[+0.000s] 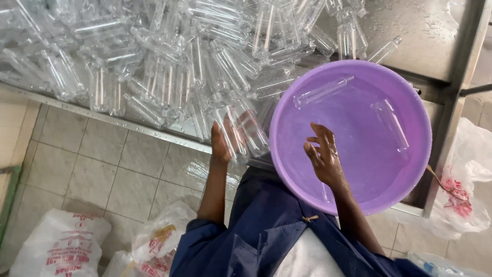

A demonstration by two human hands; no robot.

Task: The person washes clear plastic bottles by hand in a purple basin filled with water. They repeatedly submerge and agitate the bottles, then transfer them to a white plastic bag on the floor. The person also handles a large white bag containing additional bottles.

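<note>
Over the basin: my right hand (324, 159) hovered, fingers spread, empty
At table edge: my left hand (221, 146) gripped a clear bottle (241, 134)
Risk: wet bottle could slip to the tiles

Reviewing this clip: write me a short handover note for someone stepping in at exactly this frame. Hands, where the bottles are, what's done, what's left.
Left hand: gripping clear plastic bottles at the near edge of the metal table.
Right hand: empty, fingers spread, over the water in the purple basin.
Things: a large pile of clear bottles covers the table; two bottles float in the basin.
Done: those two bottles are in the water.
Left: the pile on the table is not in the basin yet, nor are the bottles in the left hand.
Nearby: white plastic bags on the tiled floor.
</note>
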